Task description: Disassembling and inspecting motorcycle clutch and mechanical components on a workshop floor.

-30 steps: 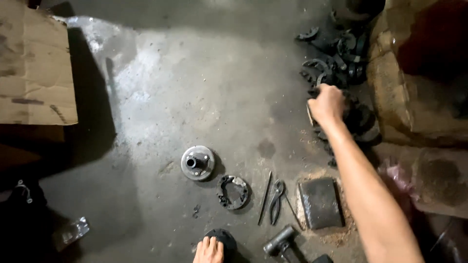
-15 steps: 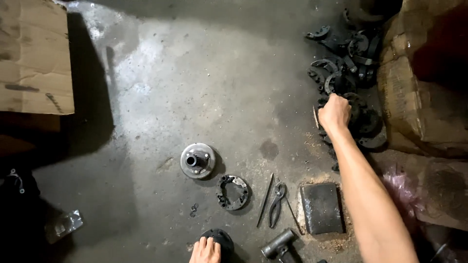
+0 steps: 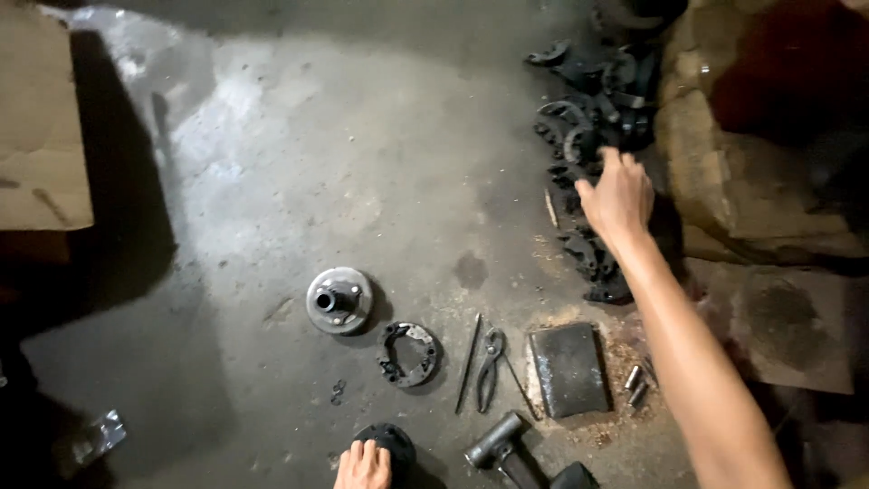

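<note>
My right hand reaches out over a pile of dark curved metal parts on the concrete floor at the right, fingers spread and holding nothing. At the bottom edge my left hand rests on a round black part. Between them lie a round metal hub, a dark ring-shaped plate, pliers, a thin rod, a flat metal block and a hammer.
Cardboard lies at the left edge. A worn brown sack or cushion stands at the right behind the parts pile. Two small metal pins lie in grit beside the block. A crumpled clear wrapper lies bottom left.
My right hand has lifted off the parts pile and opened its fingers, reaching a little farther up. The left hand stays on the round black part.
</note>
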